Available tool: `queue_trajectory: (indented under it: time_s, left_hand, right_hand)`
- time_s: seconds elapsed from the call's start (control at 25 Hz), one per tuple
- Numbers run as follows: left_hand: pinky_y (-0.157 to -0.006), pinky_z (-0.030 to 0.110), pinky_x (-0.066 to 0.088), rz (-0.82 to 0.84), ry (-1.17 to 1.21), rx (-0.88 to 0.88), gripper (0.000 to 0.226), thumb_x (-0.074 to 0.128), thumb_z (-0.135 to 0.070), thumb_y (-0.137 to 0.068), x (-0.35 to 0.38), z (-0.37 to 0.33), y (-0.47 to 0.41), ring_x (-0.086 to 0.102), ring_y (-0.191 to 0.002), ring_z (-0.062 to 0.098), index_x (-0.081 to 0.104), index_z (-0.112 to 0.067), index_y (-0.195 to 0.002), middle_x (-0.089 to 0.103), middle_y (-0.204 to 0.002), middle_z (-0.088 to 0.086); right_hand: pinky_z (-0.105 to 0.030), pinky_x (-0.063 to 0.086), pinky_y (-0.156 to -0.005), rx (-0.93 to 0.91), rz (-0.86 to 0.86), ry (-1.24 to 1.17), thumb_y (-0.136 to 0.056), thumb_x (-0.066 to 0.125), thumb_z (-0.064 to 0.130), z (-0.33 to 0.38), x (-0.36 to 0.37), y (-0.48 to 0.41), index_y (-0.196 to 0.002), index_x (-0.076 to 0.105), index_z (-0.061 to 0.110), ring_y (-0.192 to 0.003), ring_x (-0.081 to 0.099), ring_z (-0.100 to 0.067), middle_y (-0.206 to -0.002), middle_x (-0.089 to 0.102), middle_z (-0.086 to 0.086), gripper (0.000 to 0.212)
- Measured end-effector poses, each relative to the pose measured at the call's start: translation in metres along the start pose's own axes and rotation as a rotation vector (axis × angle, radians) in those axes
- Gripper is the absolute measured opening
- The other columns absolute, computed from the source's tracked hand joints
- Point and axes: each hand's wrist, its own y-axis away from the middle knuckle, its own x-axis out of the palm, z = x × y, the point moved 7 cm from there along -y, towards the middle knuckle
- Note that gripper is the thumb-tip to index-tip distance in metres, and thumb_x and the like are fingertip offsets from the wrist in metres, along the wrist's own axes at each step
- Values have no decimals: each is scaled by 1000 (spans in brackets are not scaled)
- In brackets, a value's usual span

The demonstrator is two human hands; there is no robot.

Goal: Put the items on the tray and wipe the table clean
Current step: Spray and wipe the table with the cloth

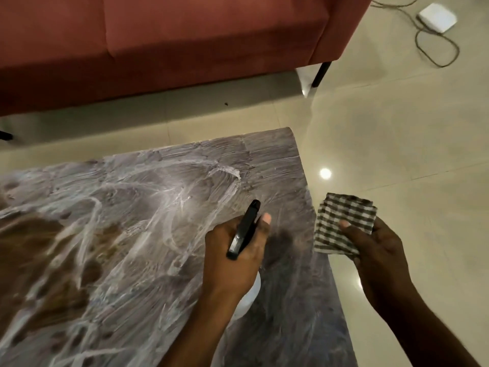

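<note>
Desk: Hands first. What do you read on your feed?

Operator: I see the left hand (pixel 235 258) over the near right part of the table (pixel 132 221), curled round the neck of a spray bottle (pixel 243 229). The black trigger head sticks out past the thumb and points away from me. The bottle's white body shows below the wrist, between the hand and the tabletop. I cannot tell whether its base stands on the table.

Desk: And the other one?

Operator: The right hand (pixel 378 258) is just off the table's right edge, above the floor (pixel 397 128). It pinches a folded checked cloth (pixel 341 223), thumb on top and fingers underneath. From my angle the cloth's left side lies just beside the table edge; I cannot say whether it touches.

Desk: What about the tabletop itself?

Operator: It is a marbled top, grey with brown patches toward my left. Pale swirling streaks run across it, and I cannot tell pattern from smear. The left part is blurred.

Desk: Anything around it?

Operator: A red sofa (pixel 185 43) stands beyond the far edge, apart from the table, with one dark leg showing at its right end. Well off at the top right, a white box (pixel 438 17) lies on the tiles with a looping cable (pixel 436 51).
</note>
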Motion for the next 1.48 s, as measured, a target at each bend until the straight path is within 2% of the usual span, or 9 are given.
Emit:
queue_trajectory:
  time_s: [0.08, 0.2, 0.44, 0.64, 0.8, 0.96, 1.16, 1.36, 1.48]
  left_hand:
    - [-50, 37, 44, 16, 28, -47, 41, 72, -49, -97, 4, 14, -6, 45, -41, 9, 63, -34, -60, 47, -44, -5]
    - [-51, 45, 48, 95, 21, -82, 44, 71, -54, -97, 10, 27, -8, 49, -42, 19, 66, -21, -69, 52, -50, 6]
    - [-49, 16, 37, 92, 15, -96, 49, 71, -51, -94, 6, 29, -14, 41, -41, 7, 52, -22, -59, 41, -45, -9]
    - [-48, 27, 45, 133, 114, -145, 40, 74, -58, -90, -5, 33, -13, 49, -41, 11, 69, -19, -78, 51, -49, 0]
    - [-51, 19, 38, 130, 73, -142, 43, 74, -52, -95, -2, 33, -21, 43, -46, 7, 59, -23, -67, 45, -51, -6]
    - [-52, 23, 36, 137, 41, -103, 52, 68, -58, -96, 12, 29, -31, 41, -49, 11, 51, -19, -65, 44, -53, -4]
    - [-46, 24, 34, 162, 37, -111, 52, 65, -61, -95, 25, 29, -23, 35, -42, 9, 52, -29, -57, 41, -47, -6]
    - [-55, 34, 39, 225, -6, -156, 50, 62, -67, -87, 30, 54, 10, 48, -51, 28, 53, -24, -64, 44, -55, 1]
    - [-54, 35, 40, 206, -37, -164, 48, 67, -62, -92, 31, 63, 32, 52, -53, 27, 57, -21, -69, 50, -60, 7]
  right_hand:
    - [-35, 66, -90, -60, -27, 30, -102, 66, 7, 7, 8, -23, -130, 72, 20, -113, 77, -25, -123, 79, -5, 31]
    - [-37, 65, -92, -142, -110, 96, -103, 65, 8, 21, 25, -63, -124, 74, 26, -111, 77, -21, -117, 81, 2, 29]
    - [-44, 45, -121, -510, -62, 666, -106, 61, 16, 64, 126, -174, -145, 64, 24, -139, 61, -19, -147, 67, -1, 41]
    - [-52, 10, -135, -664, 352, 1255, -107, 50, 17, 14, 200, -169, -167, 31, 28, -166, 8, -29, -177, 21, -5, 64]
    - [-48, 21, -133, -960, 847, 1423, -103, 55, 13, 2, 154, -136, -166, 33, 29, -165, 15, -24, -176, 25, -3, 69]
    - [-52, 22, -133, -619, 375, 1291, -105, 49, 6, 52, 174, -208, -164, 36, 34, -165, 17, -28, -176, 26, -2, 66]
    - [-48, 13, -135, -805, 919, 1350, -100, 54, 3, 6, 178, -137, -166, 34, 32, -166, 6, -20, -177, 19, 4, 74]
    - [-51, 22, -132, -657, 633, 1290, -100, 52, -8, 55, 138, -198, -163, 37, 28, -165, 16, -27, -175, 26, -4, 74]
    - [-44, 13, -135, -638, 710, 1268, -101, 49, -4, 42, 168, -179, -162, 42, 26, -165, 13, -27, -176, 25, -3, 69]
